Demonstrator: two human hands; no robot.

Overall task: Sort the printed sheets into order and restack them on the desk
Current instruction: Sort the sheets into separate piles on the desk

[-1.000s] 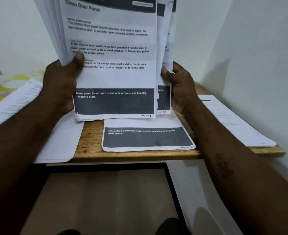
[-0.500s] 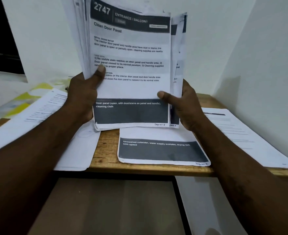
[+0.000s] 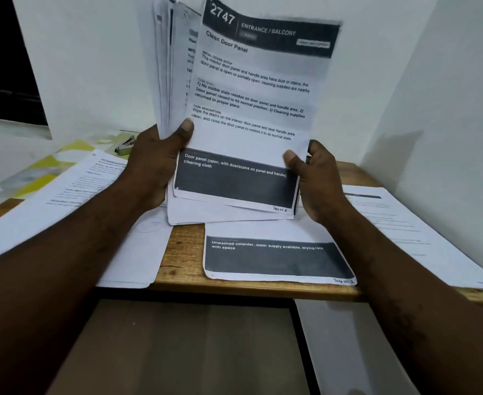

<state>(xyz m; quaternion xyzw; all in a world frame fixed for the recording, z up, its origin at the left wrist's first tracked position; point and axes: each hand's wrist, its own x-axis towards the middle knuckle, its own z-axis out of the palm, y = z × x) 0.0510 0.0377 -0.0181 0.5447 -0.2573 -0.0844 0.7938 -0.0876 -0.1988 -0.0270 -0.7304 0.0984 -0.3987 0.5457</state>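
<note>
The sorting looked to be in its early part. The left hand (image 3: pixel 160 163) gripped a thick held bundle (image 3: pixel 174 81) of printed sheets, upright above the far side of the desk (image 3: pixel 183 252), its thumb pressed on the front of the bundle and its fingers hidden behind. The right hand (image 3: pixel 317 178), at three o'clock from the left, pinched the lower right edge of the front sheet (image 3: pixel 251 115), thumb on the printed face and fingers behind it. That sheet was headed "Clean Door Panel" and was marked page 5 by hand at its bottom corner; its left edge stood a little apart from the sheets behind, as if it was being peeled off. At six o'clock from the bundle one page-2 sheet (image 3: pixel 274 260) lay flat and face up near the desk's front edge; whether anything lay under it could not be told. More printed sheets lay in a left pile (image 3: pixel 49 201) at nine o'clock and a right pile (image 3: pixel 405 223) at three o'clock, both overhanging the desk, their page marks too small to read. By this reckoning most of the work was left: the bundle to be gone through, each page placed by number, and the whole set restacked as one.
</note>
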